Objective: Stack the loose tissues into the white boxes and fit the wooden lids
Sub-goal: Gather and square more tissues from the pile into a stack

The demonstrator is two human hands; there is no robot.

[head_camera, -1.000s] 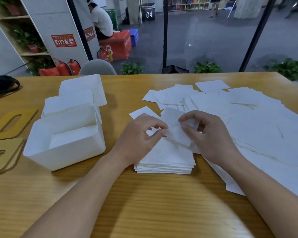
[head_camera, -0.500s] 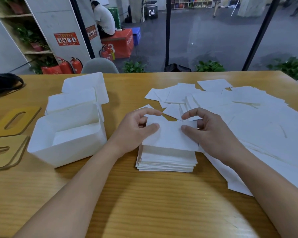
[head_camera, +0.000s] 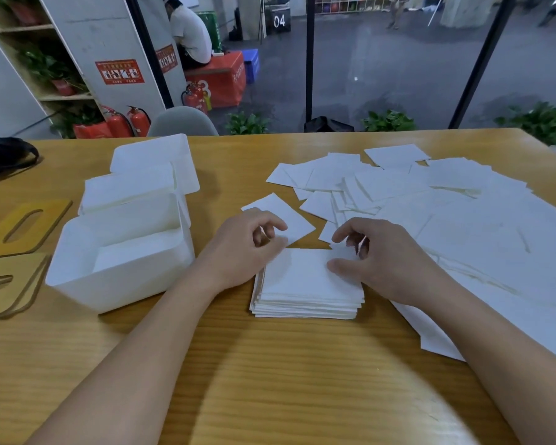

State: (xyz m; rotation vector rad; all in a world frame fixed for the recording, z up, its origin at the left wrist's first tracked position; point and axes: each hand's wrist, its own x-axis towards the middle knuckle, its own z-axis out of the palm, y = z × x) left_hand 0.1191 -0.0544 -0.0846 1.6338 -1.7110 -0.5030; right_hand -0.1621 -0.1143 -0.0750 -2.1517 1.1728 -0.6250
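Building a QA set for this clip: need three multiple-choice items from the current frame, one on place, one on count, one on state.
1. Where is the neat stack of white tissues?
A. On the wooden table, right of the nearest white plastic box
B. Inside that box
C. On a lid

2. How many slotted wooden lids show at the left edge?
A. None
B. At least two
C. Six

3. What is the state of the nearest white box?
A. Lidded
B. Open, no lid
C. Upside down

Answers:
1 A, the stack sits on bare tabletop between the left hand and right hand.
2 B, one lid lies behind another.
3 B, its inside shows.
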